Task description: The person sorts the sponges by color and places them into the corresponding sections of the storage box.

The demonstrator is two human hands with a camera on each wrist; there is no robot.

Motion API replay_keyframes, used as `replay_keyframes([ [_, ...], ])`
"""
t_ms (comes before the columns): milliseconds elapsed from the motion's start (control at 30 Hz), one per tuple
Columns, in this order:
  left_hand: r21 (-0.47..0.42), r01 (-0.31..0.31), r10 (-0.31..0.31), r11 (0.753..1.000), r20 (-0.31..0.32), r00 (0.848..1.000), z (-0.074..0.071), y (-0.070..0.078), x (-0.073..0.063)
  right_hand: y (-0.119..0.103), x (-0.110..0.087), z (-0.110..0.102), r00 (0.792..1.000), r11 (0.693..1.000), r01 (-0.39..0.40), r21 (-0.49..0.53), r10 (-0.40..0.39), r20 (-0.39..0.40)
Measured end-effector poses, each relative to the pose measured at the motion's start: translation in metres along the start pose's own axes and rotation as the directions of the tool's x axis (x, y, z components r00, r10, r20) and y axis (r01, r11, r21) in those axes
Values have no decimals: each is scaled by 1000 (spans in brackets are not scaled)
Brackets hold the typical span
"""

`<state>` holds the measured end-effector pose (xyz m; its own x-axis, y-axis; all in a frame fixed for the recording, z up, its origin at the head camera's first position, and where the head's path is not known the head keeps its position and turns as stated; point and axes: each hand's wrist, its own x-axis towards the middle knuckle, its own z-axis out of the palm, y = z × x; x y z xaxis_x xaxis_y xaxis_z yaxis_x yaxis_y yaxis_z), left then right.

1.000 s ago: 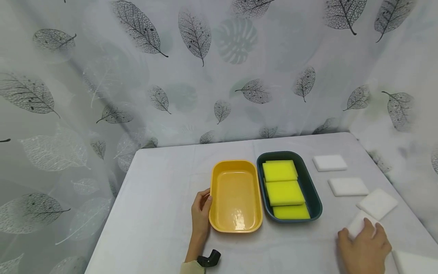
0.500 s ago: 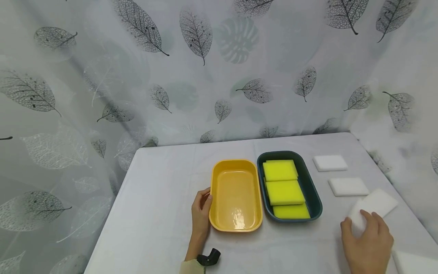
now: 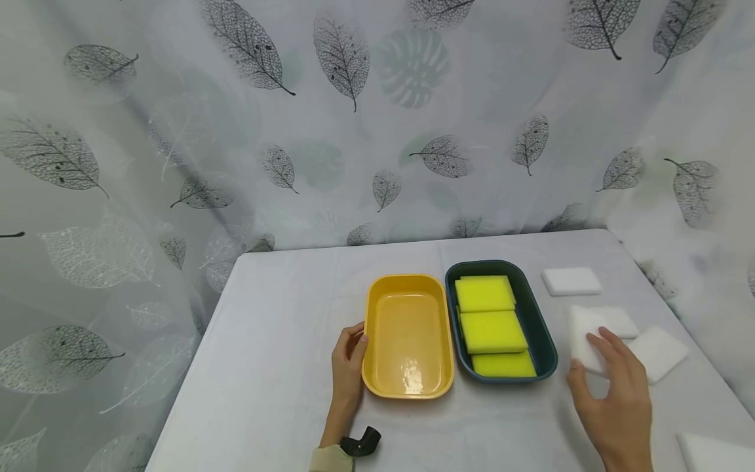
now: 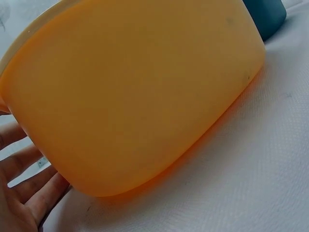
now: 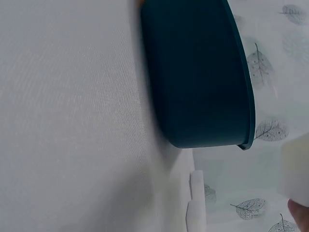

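Observation:
My right hand (image 3: pixel 619 393) pinches a white sponge (image 3: pixel 582 351), raised off the table and overlapping another white sponge (image 3: pixel 619 321) in the head view. A corner of the held sponge (image 5: pixel 297 169) and a fingertip show in the right wrist view. My left hand (image 3: pixel 348 360) touches the left side of a yellow tray (image 3: pixel 407 387), which has nothing in it. In the left wrist view its fingers (image 4: pixel 41 193) lie extended against the tray wall. Close right of that tray stands a dark green tray (image 3: pixel 539 328) holding several yellow sponges (image 3: pixel 492 331).
More white sponges lie on the right: one at the back (image 3: pixel 571 281), one tilted beside my right hand (image 3: pixel 659 354), and one at the front right edge (image 3: pixel 716 453). A leaf-patterned curtain (image 3: pixel 330 151) hangs behind the white-covered table (image 3: pixel 283 354).
My right hand has picked up a white sponge from beside the tilted one and moved it up and left toward the green tray. My left hand and both trays stay in place.

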<state>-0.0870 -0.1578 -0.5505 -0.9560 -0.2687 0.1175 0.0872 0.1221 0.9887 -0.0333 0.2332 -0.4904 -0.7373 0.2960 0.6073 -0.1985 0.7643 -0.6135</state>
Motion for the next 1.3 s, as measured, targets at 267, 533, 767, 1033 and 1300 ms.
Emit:
replay_keyframes([
  [267, 18, -9, 9, 1000, -5, 1000, 0, -2, 0, -3, 6, 8, 964, 961, 250, 121, -259, 59],
  [533, 29, -16, 16, 999, -6, 1000, 0, -4, 0, -17, 15, 22, 914, 895, 381, 231, -402, 53],
  [767, 22, -6, 6, 1000, -1, 1000, 0, -3, 0, -39, 20, 38, 879, 855, 422, 303, -468, 97],
  [1033, 11, -11, 11, 1000, 1, 1000, -1, -1, 1, -62, 18, 61, 842, 825, 422, 375, -510, 174],
  [1300, 3, -15, 15, 1000, 7, 1000, -2, -1, 1, -77, 14, 79, 803, 789, 452, 415, -563, 196],
])
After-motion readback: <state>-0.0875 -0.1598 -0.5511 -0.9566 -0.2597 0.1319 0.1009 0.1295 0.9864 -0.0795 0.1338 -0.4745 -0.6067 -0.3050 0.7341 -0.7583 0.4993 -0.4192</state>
